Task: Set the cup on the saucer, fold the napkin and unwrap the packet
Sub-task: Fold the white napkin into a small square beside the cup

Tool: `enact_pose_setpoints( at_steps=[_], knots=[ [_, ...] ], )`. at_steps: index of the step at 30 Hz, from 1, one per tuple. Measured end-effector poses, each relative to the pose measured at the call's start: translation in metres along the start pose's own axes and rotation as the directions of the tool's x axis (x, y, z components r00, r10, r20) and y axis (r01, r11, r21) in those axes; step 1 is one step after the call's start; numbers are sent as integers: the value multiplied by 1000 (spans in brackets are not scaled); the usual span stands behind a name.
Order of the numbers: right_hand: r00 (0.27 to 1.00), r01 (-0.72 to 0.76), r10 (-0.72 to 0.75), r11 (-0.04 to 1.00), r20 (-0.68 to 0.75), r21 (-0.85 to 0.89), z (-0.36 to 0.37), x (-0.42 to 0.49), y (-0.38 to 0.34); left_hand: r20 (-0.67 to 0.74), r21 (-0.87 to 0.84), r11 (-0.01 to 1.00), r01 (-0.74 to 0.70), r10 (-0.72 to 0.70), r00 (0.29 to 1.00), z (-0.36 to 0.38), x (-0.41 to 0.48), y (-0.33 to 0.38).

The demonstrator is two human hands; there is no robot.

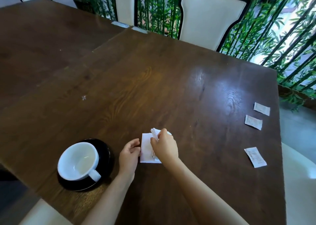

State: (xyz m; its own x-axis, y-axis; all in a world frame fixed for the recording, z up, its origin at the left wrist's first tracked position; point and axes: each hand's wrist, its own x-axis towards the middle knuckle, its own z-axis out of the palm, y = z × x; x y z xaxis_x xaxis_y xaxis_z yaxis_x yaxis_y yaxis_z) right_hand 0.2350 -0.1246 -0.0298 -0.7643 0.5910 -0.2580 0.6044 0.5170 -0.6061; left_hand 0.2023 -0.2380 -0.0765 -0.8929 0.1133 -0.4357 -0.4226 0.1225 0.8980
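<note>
Napkin (147, 147) lies flat on the wooden table (171, 91), near the front edge, just right of the saucer. White, thin paper: light, limp, creases easily, will slide on the polished wood unless pinned. Left hand (129, 153) rests at its left edge, fingers loosely curled and touching the border, not clamped on anything. Right hand (165, 146) is pinched on a raised flap of the napkin at the top right, lifting it over the flat part. Best hold looks like corners or the free edge, with the other hand anchoring.

White cup (78, 161) already sits on the black saucer (104, 149), handle toward the viewer; ceramic, rigid, breakable, close to the table's front edge. Left elbow room is tight there.

Right side: nearest packet (255, 157), then middle packet (253, 122) and far packet (261, 108), all sealed, flat, near the right table edge. Small, crinkly, likely tear at a short end. Centre and far tabletop lie bare, with plenty of room. White chair (210, 17) stands beyond the far edge.
</note>
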Motion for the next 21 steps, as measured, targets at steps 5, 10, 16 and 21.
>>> enact_pose_setpoints(
  at_steps=[5,10,16,21],
  knots=[
    [999,-3,4,999,34,-41,18,-1,-11,90,78,997,23,-30,995,-4,9,-4],
    [993,48,-42,998,107,-50,24,-5,-6,112,101,994,-43,31,993,-8,7,-3],
    [924,183,-221,972,313,146,14,-11,21,86,445,837,-319,315,945,3,-6,0],
    [989,-56,114,881,-97,470,-4,-8,41,111,569,743,-352,355,928,10,-13,2]
  ],
)
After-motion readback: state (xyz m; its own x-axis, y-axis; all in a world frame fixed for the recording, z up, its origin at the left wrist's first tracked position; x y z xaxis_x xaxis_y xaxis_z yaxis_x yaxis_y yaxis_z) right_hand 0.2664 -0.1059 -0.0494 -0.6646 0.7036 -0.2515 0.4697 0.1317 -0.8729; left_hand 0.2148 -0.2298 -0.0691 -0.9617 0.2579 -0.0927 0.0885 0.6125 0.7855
